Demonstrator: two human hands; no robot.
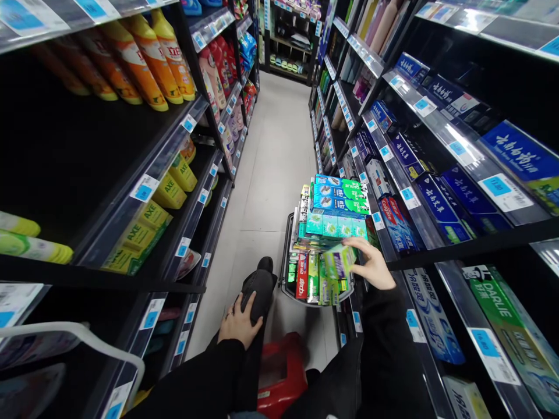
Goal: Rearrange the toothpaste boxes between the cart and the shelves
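Note:
My right hand (372, 263) grips a small green and purple toothpaste box (339, 262) by its right end, just above a grey-rimmed basket (285, 256). Packed inside the basket are several toothpaste boxes. A red box (301, 276) and green ones stand on end in the near part. Teal boxes (329, 226) and blue-green Darlie boxes (336, 192) are stacked higher at the far side. My left hand (240, 321) lies with spread fingers on my left knee (257, 294), holding nothing.
Shelves line both sides of a narrow aisle with a pale tiled floor (279, 139). On the right are toothpaste boxes, including Colgate (395, 218) and Darlie (502, 308). Orange bottles (151, 55) and yellow AXE packs (142, 230) fill the left shelves. A red stool (283, 378) is beneath me.

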